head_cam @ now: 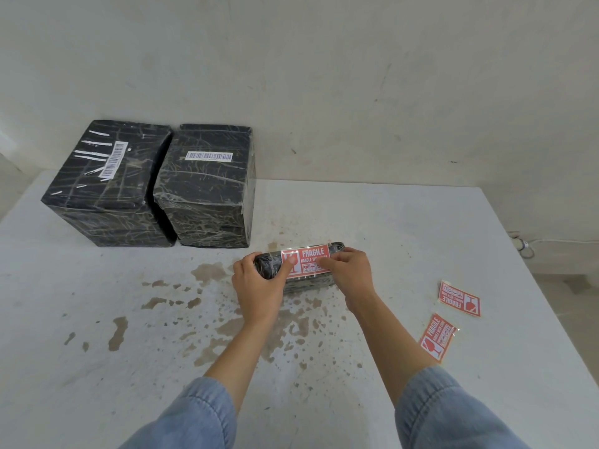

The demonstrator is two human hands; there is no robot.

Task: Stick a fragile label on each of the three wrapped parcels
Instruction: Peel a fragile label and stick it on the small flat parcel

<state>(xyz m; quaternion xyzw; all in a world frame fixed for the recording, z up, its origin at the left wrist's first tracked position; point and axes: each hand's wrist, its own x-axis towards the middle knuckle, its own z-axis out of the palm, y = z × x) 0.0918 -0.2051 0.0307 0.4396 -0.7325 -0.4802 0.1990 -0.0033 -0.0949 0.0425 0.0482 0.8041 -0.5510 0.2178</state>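
Note:
A small flat parcel [309, 283] in black wrap lies at the table's middle. A red fragile label [308, 259] lies across its top. My left hand [257, 286] holds the parcel's left end, thumb pressing on the label's left edge. My right hand [351, 273] rests on the right end, fingertips on the label's right part. Two big black wrapped parcels, one on the left [103, 186] and one beside it [207, 186], stand side by side at the back left, each bearing a white barcode sticker. Two loose fragile labels, one farther [459, 298] and one nearer [437, 337], lie on the table to the right.
The white table [421, 228] is stained with brown blotches near my hands. Its right edge runs diagonally at the far right. A wall stands close behind the parcels. A white cable and plug [523, 245] lie on the floor beyond the right edge.

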